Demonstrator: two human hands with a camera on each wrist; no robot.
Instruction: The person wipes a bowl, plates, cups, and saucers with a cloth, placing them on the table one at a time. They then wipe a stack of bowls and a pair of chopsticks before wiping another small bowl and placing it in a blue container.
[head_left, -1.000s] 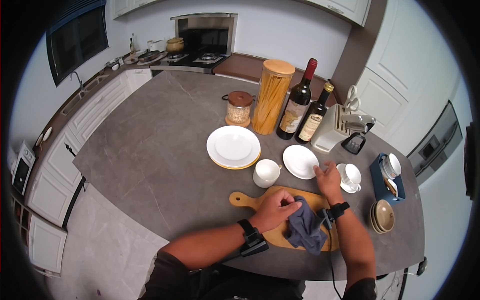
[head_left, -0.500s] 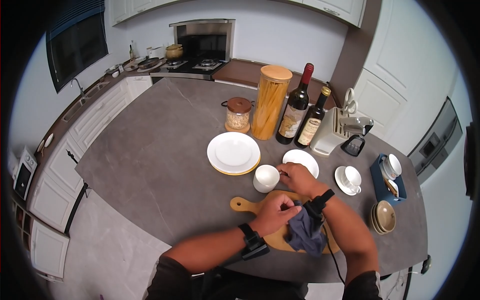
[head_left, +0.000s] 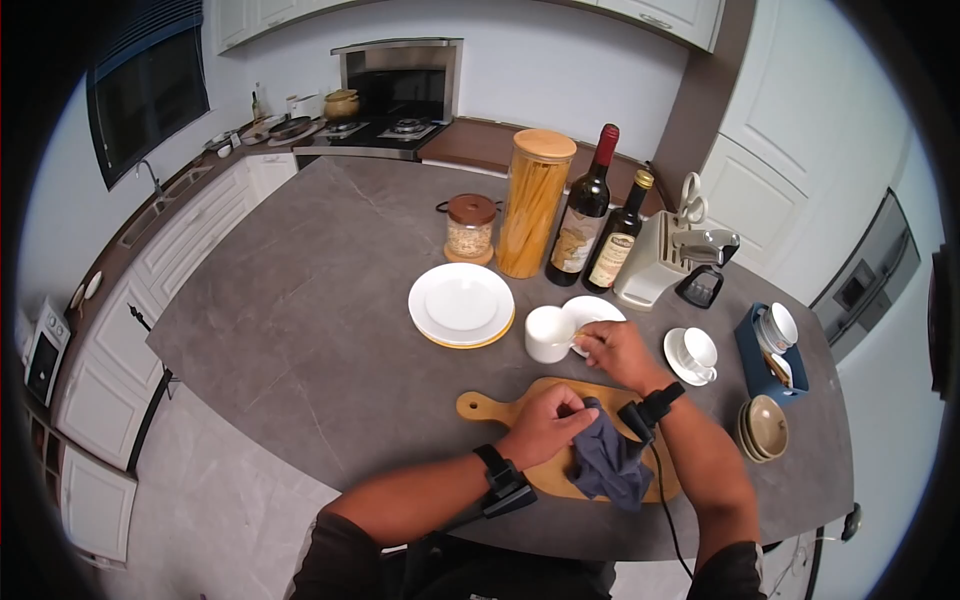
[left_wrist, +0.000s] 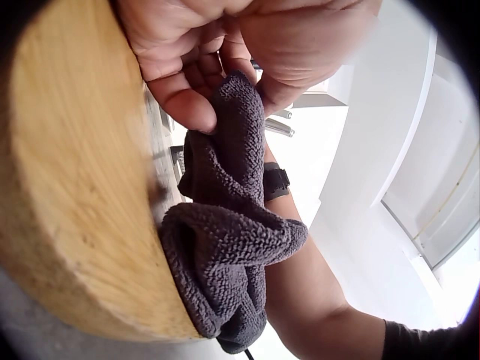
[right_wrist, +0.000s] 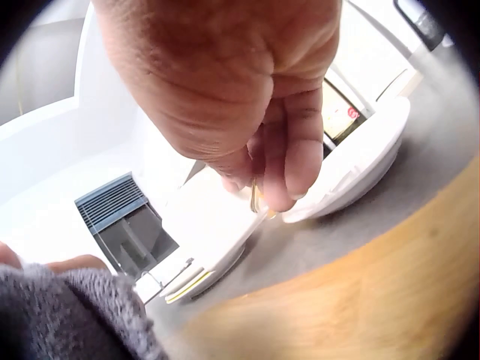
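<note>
A white cup [head_left: 546, 345] stands at the left edge of the small white saucer [head_left: 598, 310], overlapping it in the head view. My right hand [head_left: 620, 355] pinches the cup's small gold-toned handle between thumb and fingers; the right wrist view shows the pinch close up. Lower down, my left hand [head_left: 545, 425] holds a dark grey cloth [head_left: 610, 465] by one corner, between thumb and curled fingers. The rest of that terry cloth [left_wrist: 232, 255] hangs in loose folds over the wooden cutting board [head_left: 505, 408].
Stacked plates [head_left: 462, 300] lie left of the cup. Behind stand an oat jar [head_left: 470, 232], a pasta jar [head_left: 533, 215], two bottles [head_left: 578, 240] and a knife block [head_left: 645, 270]. To the right are another cup [head_left: 697, 348] on its saucer, a blue bin [head_left: 762, 365] and brown bowls [head_left: 768, 425].
My right hand has moved left from beside the small saucer to the cup's handle. The cup has shifted right and away from me, toward that saucer. My left hand keeps its hold on the cloth.
</note>
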